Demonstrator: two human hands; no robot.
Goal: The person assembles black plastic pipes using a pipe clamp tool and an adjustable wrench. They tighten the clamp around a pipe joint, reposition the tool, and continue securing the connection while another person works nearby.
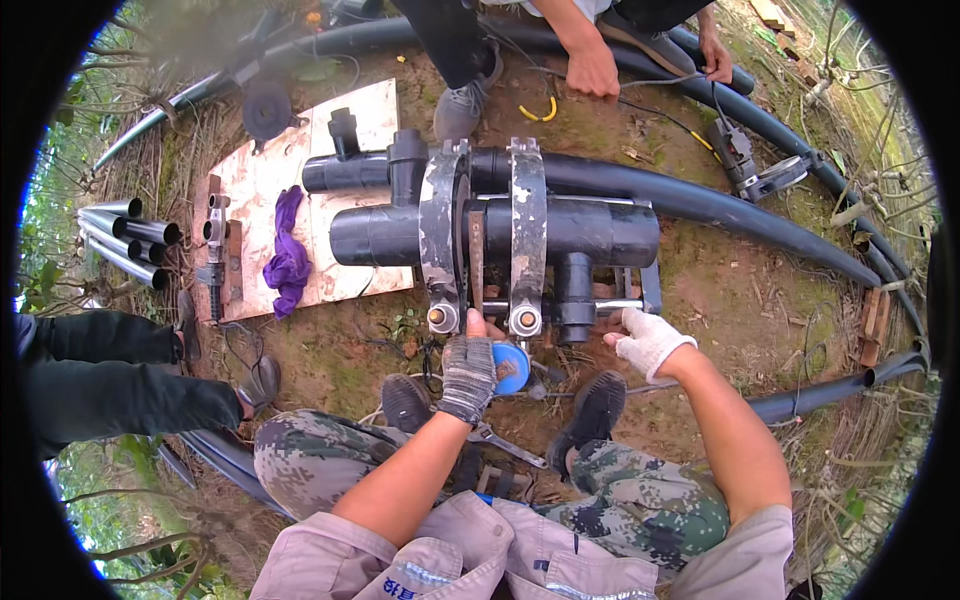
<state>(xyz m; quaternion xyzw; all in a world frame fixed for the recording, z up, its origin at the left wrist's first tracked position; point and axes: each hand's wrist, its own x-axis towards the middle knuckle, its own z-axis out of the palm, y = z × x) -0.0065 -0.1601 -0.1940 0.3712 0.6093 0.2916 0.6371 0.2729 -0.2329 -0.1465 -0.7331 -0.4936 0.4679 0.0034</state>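
A black pipe clamping frame stands before me with two chipped, worn ring clamps, the left clamp point(440, 220) and the right clamp point(528, 220). They grip thick black plastic pipe fittings point(600, 233). In the gap between the clamps stands a thin rusty metal strip point(477, 255). My left hand point(467, 378), in a grey striped glove, is closed at the strip's lower end, thumb along it. Beside that hand is a round blue disc point(512, 368). My right hand point(648, 343), in a white glove with bare fingertips, bends its fingers at the frame's metal rod point(605, 306); its grip is partly hidden.
A purple cloth point(288, 255) lies on a pale board point(340, 290). Black pipe offcuts point(125, 235) are stacked at far left. Long black pipe point(720, 205) curves right. An adjustable wrench point(510, 447) lies between my feet. A co-worker's hands point(594, 70) hold cable; another person's legs point(110, 365) are at left.
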